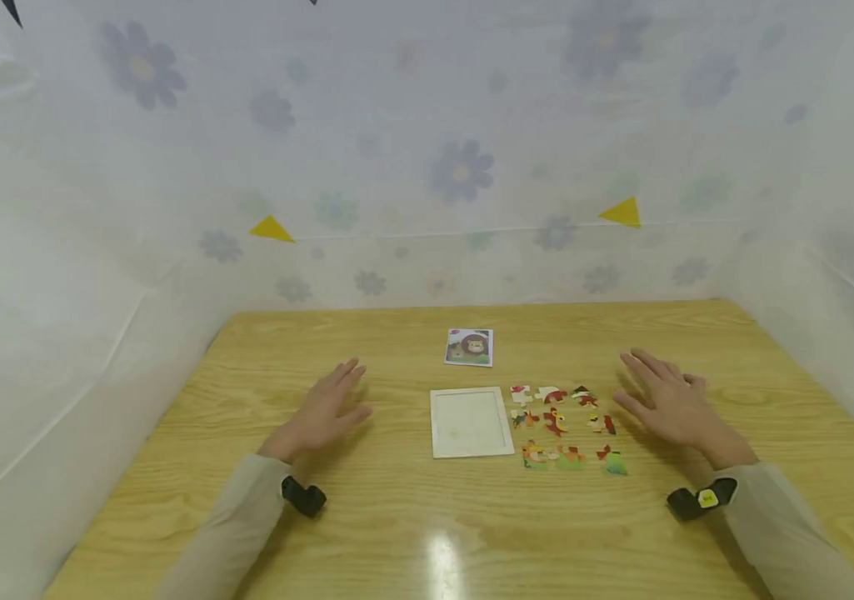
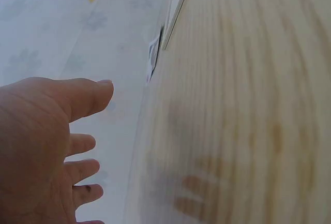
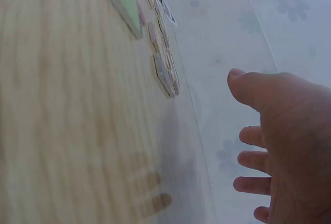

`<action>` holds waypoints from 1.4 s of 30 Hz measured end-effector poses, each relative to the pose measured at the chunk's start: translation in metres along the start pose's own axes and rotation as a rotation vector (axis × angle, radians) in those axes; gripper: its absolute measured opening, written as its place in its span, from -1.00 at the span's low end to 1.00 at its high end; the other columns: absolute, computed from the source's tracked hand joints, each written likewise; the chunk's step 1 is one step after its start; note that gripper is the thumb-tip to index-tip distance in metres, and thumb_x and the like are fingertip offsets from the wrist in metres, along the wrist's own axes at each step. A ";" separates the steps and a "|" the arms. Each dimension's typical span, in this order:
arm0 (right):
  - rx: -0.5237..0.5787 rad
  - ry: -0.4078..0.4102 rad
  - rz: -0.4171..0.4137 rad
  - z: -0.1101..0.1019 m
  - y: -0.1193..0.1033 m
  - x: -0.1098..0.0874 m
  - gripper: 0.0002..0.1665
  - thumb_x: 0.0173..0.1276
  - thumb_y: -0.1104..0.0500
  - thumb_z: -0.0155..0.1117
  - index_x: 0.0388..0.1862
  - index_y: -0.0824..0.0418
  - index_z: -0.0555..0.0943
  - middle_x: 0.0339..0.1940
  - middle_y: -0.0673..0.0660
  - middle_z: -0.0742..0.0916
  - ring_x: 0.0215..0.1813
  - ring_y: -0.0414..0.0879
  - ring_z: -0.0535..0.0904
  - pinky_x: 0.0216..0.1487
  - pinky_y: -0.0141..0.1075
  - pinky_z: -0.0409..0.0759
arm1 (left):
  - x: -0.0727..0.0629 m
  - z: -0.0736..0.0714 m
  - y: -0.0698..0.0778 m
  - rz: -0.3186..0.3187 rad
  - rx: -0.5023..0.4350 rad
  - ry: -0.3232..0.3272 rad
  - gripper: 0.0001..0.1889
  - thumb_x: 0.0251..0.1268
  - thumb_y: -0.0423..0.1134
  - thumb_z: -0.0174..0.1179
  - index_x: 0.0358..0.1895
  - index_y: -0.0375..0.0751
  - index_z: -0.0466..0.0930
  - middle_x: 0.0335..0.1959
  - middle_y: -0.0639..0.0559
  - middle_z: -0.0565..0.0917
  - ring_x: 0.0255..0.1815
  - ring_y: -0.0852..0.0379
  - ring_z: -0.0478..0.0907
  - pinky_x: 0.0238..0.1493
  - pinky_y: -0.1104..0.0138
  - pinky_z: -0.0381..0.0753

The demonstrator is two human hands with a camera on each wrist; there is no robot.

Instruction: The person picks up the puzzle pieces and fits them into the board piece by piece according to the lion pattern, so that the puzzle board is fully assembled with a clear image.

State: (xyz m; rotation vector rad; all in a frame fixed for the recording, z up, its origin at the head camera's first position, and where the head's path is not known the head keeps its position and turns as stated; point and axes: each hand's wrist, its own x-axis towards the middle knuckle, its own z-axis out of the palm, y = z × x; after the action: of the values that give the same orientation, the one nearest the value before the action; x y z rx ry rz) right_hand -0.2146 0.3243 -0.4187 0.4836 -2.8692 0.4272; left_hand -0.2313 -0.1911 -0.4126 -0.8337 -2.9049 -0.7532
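Beige sleeves (image 1: pixel 227 521) lead to your left hand (image 1: pixel 319 419) and right hand (image 1: pixel 676 408) — fingers loosely extended, holding nothing — flanking the white puzzle tray (image 1: pixel 470 425) and loose jigsaw pieces (image 1: pixel 555 422).

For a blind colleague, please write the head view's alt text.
A person's bare left hand and right hand are open, holding nothing, over a yellow-brown wood-grain table. Between them lie a square white tray and, right of it, flat multicoloured jigsaw pieces in rough rows. Behind the tray lies a square lion-picture card.
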 end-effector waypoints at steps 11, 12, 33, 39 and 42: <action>0.109 0.041 -0.057 0.018 -0.027 0.016 -0.57 0.39 0.07 0.23 0.16 0.24 0.55 0.01 0.28 0.55 0.04 0.23 0.36 -0.19 0.00 0.18 | 0.011 0.022 0.022 0.081 -0.078 -0.109 -0.37 0.41 -0.15 0.11 0.45 -0.30 0.18 0.49 -0.28 0.16 0.47 -0.30 0.11 0.37 -0.23 0.11; 0.107 0.036 -0.066 0.021 -0.030 0.018 -0.59 0.38 0.08 0.25 0.14 0.24 0.56 -0.02 0.27 0.56 0.02 0.20 0.37 -0.21 -0.04 0.19 | 0.011 0.023 0.024 0.085 -0.080 -0.112 -0.38 0.40 -0.16 0.11 0.44 -0.31 0.20 0.48 -0.29 0.17 0.47 -0.30 0.12 0.37 -0.24 0.11; 0.211 -0.108 -0.215 0.039 -0.074 0.053 -0.62 0.32 0.05 0.33 0.06 0.17 0.63 -0.19 0.12 0.53 -0.16 -0.02 0.33 -0.19 -0.20 0.22 | 0.019 0.050 0.051 0.098 -0.080 -0.174 -0.29 0.28 0.20 0.16 0.35 -0.17 0.33 0.49 -0.07 0.18 0.51 -0.07 0.08 0.48 -0.03 0.00; 0.232 -0.155 -0.196 0.041 -0.085 0.059 -0.64 0.31 0.02 0.34 0.01 0.16 0.64 -0.22 0.11 0.50 -0.22 -0.06 0.28 -0.23 -0.23 0.22 | 0.021 0.052 0.052 0.119 -0.041 -0.154 -0.28 0.25 0.18 0.20 0.33 -0.22 0.33 0.47 -0.12 0.21 0.49 -0.10 0.11 0.48 -0.03 -0.01; 0.247 -0.178 -0.186 0.043 -0.087 0.063 -0.67 0.30 0.06 0.35 -0.02 0.16 0.64 -0.22 0.13 0.49 -0.21 -0.05 0.28 -0.22 -0.23 0.26 | 0.022 0.052 0.052 0.123 -0.043 -0.151 -0.29 0.25 0.14 0.23 0.32 -0.24 0.33 0.47 -0.14 0.21 0.49 -0.11 0.11 0.48 -0.03 -0.01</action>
State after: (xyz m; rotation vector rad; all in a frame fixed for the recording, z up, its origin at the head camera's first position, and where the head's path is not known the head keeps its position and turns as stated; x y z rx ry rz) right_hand -0.2492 0.2138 -0.4218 0.8638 -2.9147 0.7446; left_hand -0.2183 -0.1176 -0.4323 -1.1090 -2.9407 -0.7761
